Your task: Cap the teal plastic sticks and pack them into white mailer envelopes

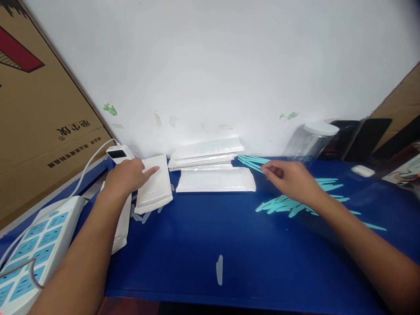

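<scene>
My left hand rests over the left edge of a white padded envelope, one finger stretched across its face and the others partly hidden. Under my left forearm lies another white envelope. My right hand is closed in a pinch at the right ends of a few slim teal sticks by the wall. Its fingertips seem to grip one of them. Below that wrist spreads a loose pile of similar teal sticks. Between my hands are a stack of white envelopes and one more envelope before it.
A pale knife-shaped piece lies near the front edge of the blue table. At left are a power strip, a white device with a cable and a cardboard box. A clear lidded jar and phones stand right.
</scene>
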A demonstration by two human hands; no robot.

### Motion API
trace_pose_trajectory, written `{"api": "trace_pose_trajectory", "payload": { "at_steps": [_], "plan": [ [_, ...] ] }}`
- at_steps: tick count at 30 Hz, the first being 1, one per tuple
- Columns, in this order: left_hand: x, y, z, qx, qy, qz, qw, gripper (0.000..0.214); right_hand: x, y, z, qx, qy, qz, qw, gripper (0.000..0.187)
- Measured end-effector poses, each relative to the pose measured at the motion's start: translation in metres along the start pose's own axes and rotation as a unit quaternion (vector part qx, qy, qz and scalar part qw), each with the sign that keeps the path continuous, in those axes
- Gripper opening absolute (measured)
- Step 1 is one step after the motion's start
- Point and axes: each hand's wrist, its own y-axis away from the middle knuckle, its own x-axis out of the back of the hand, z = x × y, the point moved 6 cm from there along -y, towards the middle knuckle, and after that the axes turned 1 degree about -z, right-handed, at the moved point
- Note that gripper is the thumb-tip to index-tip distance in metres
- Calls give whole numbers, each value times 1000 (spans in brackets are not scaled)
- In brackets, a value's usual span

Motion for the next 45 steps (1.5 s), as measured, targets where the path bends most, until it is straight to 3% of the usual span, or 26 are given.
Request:
{"api": "trace_pose_trajectory", "payload": {
  "at_steps": [3,5,7,9,11,13,14,16,21,24,29,35,40,42,45],
  "plan": [
    [-2,-7,-16,25,20,-18,999,58,6,-3,9,-18,13,21,1000,28],
    [1,-6,-6,-15,71,-7,997,49,7,-3,9,-19,12,21,1000,28],
    [2,3,20,-78,198,-20,977,39,6,-2,7,-15,14,11,1000,28],
    [-2,19,55,-122,398,-102,903,29,6,-2,7,-8,20,-15,1000,28],
    [-15,42,93,-113,583,-244,767,20,4,-2,11,-1,7,-74,997,26],
    [-26,64,126,-96,683,-346,636,23,1,-1,17,6,-23,-149,989,25],
    [-32,73,138,-85,703,-382,594,25,1,-1,22,8,-35,-175,984,25],
    [-44,85,151,-61,715,-418,557,26,5,-4,34,7,-31,-173,984,26],
    [-56,85,148,-50,710,-410,571,28,20,-13,67,-29,87,-51,994,25],
    [-56,81,145,-60,706,-389,588,30,13,-15,74,-44,104,-70,991,24],
    [-61,84,151,-57,684,-365,629,27,-10,-14,58,-28,91,-75,993,27],
    [-62,90,157,-48,683,-368,630,38,-37,-14,52,-75,92,-60,991,25],
    [-66,88,155,-51,663,-388,638,43,-39,-11,58,-114,79,-95,986,24],
    [-66,87,155,-76,633,-389,665,44,-37,-8,59,-123,74,-114,983,24],
    [-54,82,151,-161,529,-287,782,46,-33,-4,59,-132,69,-139,979,25]
  ]
}}
